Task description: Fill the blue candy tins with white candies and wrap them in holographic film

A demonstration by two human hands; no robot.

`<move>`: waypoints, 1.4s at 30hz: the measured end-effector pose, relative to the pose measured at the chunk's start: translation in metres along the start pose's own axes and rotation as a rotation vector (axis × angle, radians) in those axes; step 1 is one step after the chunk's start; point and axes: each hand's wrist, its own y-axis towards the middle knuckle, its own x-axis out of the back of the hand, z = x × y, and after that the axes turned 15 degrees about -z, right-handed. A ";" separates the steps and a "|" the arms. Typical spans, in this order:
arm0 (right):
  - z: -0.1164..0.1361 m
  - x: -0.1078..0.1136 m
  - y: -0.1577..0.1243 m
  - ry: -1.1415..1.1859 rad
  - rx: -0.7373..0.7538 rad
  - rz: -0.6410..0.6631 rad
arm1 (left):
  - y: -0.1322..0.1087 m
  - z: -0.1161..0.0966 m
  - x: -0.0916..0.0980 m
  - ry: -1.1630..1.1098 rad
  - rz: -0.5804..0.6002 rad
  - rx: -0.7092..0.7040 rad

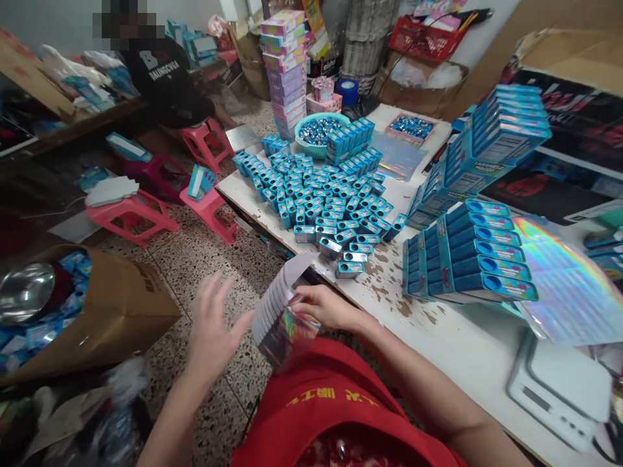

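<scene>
My right hand (324,306) is closed on the upper right edge of a fanned stack of shiny flat pieces (275,311), held in front of my red apron. Their edges are pale, and the facing side is dark with a rainbow sheen; I cannot tell if they are cards or folded boxes. Slightly blurred, my left hand (211,324) is open with its fingers spread, its thumb close to the stack's left side. Just beyond the right hand, many small blue boxes with round holes (349,269) crowd the white table (389,324).
Larger blue box stacks (467,253) and a white scale (559,389) occupy the table's right side. A turquoise basin (311,152) of small wrapped items sits at the back. Pink stools (131,217), a cardboard carton (117,311) and a seated person (160,78) are to the left.
</scene>
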 end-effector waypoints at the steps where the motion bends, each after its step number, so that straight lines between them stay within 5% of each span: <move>1: 0.000 -0.005 0.009 -0.021 0.019 0.078 | 0.006 -0.006 -0.005 -0.040 0.110 -0.139; 4: -0.002 -0.008 0.025 -0.072 -0.007 0.202 | 0.023 -0.020 -0.025 -0.119 0.414 -0.343; 6: -0.007 0.000 0.026 -0.043 -0.103 0.159 | 0.031 -0.022 -0.035 -0.131 0.480 -0.322; 10: -0.020 0.024 0.011 0.172 -0.338 -0.017 | 0.035 -0.011 -0.043 -0.194 0.384 0.001; 13: -0.032 0.028 -0.006 0.230 -0.381 -0.063 | 0.031 0.000 -0.046 -0.313 0.325 0.275; 19: -0.033 0.017 -0.028 0.259 -0.366 -0.180 | 0.030 0.002 -0.051 -0.475 0.312 0.438; 31: -0.025 0.032 -0.050 0.320 -0.414 -0.258 | 0.045 -0.027 -0.052 -0.441 0.368 0.349; 39: 0.000 0.045 -0.016 0.537 -0.364 -0.105 | 0.071 -0.054 -0.064 -0.434 0.539 -0.021; 42: -0.003 0.033 -0.001 0.620 -0.415 -0.113 | 0.073 -0.056 -0.069 -0.364 0.358 -0.065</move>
